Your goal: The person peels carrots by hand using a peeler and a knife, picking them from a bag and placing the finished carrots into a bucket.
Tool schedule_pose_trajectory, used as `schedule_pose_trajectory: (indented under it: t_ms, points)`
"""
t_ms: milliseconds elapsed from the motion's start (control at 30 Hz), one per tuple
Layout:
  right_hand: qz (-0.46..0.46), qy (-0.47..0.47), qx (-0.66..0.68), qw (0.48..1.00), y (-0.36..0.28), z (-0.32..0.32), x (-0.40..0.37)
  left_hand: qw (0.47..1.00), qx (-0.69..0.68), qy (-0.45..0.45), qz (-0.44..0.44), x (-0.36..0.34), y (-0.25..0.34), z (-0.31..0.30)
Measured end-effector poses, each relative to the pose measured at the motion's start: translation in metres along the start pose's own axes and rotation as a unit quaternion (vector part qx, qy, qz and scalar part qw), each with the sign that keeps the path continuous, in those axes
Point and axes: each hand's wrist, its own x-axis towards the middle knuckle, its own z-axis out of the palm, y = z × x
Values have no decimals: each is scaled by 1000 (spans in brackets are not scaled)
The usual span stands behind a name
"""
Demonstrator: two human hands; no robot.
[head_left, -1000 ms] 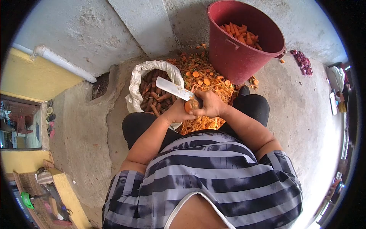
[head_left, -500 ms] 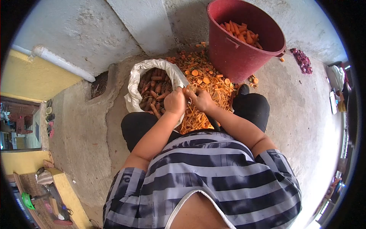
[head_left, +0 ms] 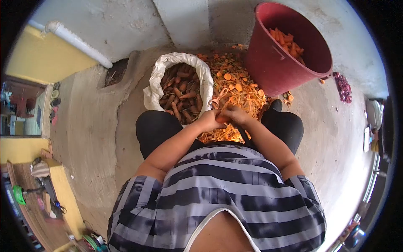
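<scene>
A carrot (head_left: pixel 222 119) shows orange between my two hands, low in front of my lap. My left hand (head_left: pixel 207 121) closes around it from the left, and the fingers of my right hand (head_left: pixel 237 115) wrap it from the right. Just beyond the fingertips is a peeler (head_left: pixel 220 96) with a pale orange handle, overlapping the carrot peelings (head_left: pixel 241 100) in this view. Left of my hands stands a white sack (head_left: pixel 205 80) with its rim rolled down, filled with unpeeled carrots (head_left: pixel 183 90).
A large red bucket (head_left: pixel 268 69) holding peeled carrots (head_left: pixel 289 44) stands beyond the peelings, near the wall. Cut carrot ends lie around its base. A dark red net bag (head_left: pixel 343 87) lies to its right. My knees flank the work area; a floor drain (head_left: pixel 116 72) is at left.
My hands have come down and to the right, away from the sack's rim, nearer my lap. The peeler is now in plain sight beyond my fingers. The camera view has shifted.
</scene>
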Motion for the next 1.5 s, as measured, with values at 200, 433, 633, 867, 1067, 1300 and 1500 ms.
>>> schedule_pose_trajectory:
  t_ms: [200, 433, 633, 867, 1067, 1300, 1500]
  points:
    - [-220, 256, 179, 924, -99, -100, -43, 981, 5, -135, -137, -9, -42, -28]
    - [-332, 527, 49, 781, -116, -136, -35, 959, 130, -193, -163, 12, -72, -15]
    - [-64, 300, -207, 929, -3, -73, 62, 955, 159, -136, -210, 48, -115, -12]
    - [118, 195, -219, 949, 50, -84, 138, 944, 14, -24, -328, 109, -181, -34]
    - [84, 126, -403, 903, 31, -73, 173, 731, -472, 234, -433, 143, -218, -48]
    - [-110, 36, -590, 799, 61, -39, 198, 634, -580, 273, -433, 163, -250, -53]
    - [-95, -17, -632, 769, 52, -45, 183, 784, -271, 366, -422, 165, -295, -34]
